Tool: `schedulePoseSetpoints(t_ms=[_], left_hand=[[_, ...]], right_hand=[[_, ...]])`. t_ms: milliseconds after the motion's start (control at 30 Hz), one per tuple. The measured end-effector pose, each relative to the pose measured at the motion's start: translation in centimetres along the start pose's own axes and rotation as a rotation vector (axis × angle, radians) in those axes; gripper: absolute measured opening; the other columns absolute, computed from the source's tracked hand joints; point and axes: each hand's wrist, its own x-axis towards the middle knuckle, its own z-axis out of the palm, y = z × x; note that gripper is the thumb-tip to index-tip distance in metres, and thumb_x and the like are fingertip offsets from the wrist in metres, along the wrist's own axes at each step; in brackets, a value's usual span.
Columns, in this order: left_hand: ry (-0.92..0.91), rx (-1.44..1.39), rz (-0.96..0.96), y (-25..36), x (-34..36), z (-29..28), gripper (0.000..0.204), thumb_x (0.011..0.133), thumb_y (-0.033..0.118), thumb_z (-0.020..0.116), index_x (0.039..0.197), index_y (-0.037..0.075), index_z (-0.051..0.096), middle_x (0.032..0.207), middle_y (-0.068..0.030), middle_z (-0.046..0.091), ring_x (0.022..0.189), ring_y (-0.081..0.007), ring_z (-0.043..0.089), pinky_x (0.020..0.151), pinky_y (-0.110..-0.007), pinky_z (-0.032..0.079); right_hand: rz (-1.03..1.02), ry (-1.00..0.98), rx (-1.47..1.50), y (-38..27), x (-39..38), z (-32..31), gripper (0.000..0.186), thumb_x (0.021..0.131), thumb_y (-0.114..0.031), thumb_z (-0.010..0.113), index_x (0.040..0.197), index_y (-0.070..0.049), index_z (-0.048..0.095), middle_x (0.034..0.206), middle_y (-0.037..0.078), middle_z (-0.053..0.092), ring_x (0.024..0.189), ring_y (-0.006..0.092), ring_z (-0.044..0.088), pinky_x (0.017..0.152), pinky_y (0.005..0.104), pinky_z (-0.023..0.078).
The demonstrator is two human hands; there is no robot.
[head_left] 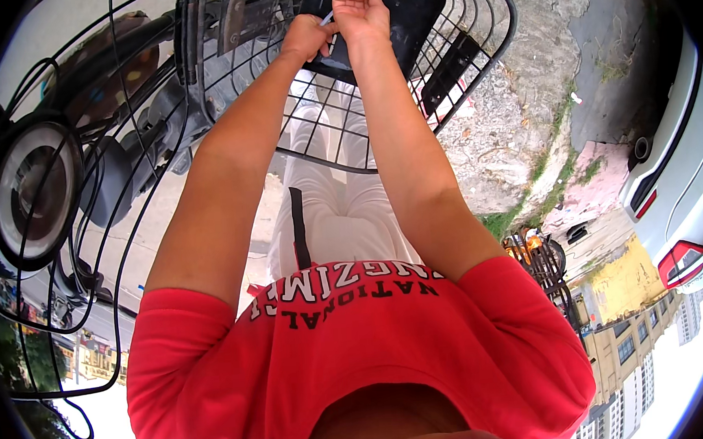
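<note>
Outdr, daylt | rough gry grnd (486,161) | grass tufts (498,224) | bldgs (630,339), R | brt sky (675,388)

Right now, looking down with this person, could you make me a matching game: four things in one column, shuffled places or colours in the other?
Things:
1. shirt
2. car
3. black panel with rounded corners
4. round black-rimmed part

Places and colours:
A. behind the left grip and right grip
B. near the picture's left edge, with thin black wires crossing it
C. mostly red, with lettering
D. near the picture's right edge

Right pairs: 1-C, 2-D, 3-A, 4-B
</note>
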Motion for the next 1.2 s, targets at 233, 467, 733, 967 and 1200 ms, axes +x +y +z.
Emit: schedulePoseSetpoints(t_ms=[233,467,733,967,1200], left_hand=[[0.008,-0.031,0.007,0.2,-0.1,0.1,0.023,0.075,0.018,0.058,0.062,-0.001,0.055,0.049,-0.0114,0.055,0.028,-0.0117,0.039,0.027,-0.025,0.027],[0.010,0.001,0.015,0.4,-0.5,0.0,0.030,0.077,0.024,0.061,0.062,0.000,0.055,0.048,-0.0107,0.055,0.028,-0.0115,0.039,0.028,-0.026,0.028],[0.012,0.000,-0.030,0.8,-0.7,-0.2,0.036,0.077,0.031,0.064,0.061,0.000,0.055,0.048,-0.0104,0.055,0.027,-0.0112,0.037,0.027,-0.026,0.028],[0.004,-0.049,0.005,-0.3,0.2,0.1,0.039,0.073,0.036,0.068,0.059,0.003,0.055,0.048,-0.0092,0.055,0.029,-0.0116,0.037,0.029,-0.025,0.027],[0.011,-0.048,0.002,-0.2,-0.1,0.1,0.040,0.074,0.036,0.068,0.058,0.003,0.054,0.047,-0.0091,0.055,0.028,-0.0115,0.036,0.029,-0.026,0.026]], right_hand=[[-0.110,0.160,-0.087,0.0,0.3,0.7,0.019,0.087,-0.015,0.053,0.071,-0.004,0.051,0.061,0.001,0.053,0.058,0.0123,0.054,0.056,0.0270,0.047],[-0.288,0.283,-0.439,0.7,-1.2,1.7,0.012,0.083,-0.007,0.056,0.077,0.002,0.051,0.063,0.008,0.054,0.060,0.0165,0.057,0.054,0.0281,0.051],[-0.583,0.194,-1.017,1.0,-2.3,0.7,0.026,0.089,-0.016,0.049,0.076,0.006,0.048,0.065,0.015,0.057,0.047,0.0201,0.057,0.036,0.0266,0.045],[-0.582,0.375,-0.942,1.8,-2.2,2.4,0.026,0.090,-0.018,0.049,0.078,0.006,0.047,0.065,0.014,0.057,0.045,0.0191,0.055,0.033,0.0276,0.041],[-0.642,0.330,-1.065,1.9,-1.8,1.9,0.026,0.087,-0.012,0.050,0.073,0.009,0.049,0.060,0.015,0.057,0.039,0.0175,0.053,0.028,0.0264,0.040]])
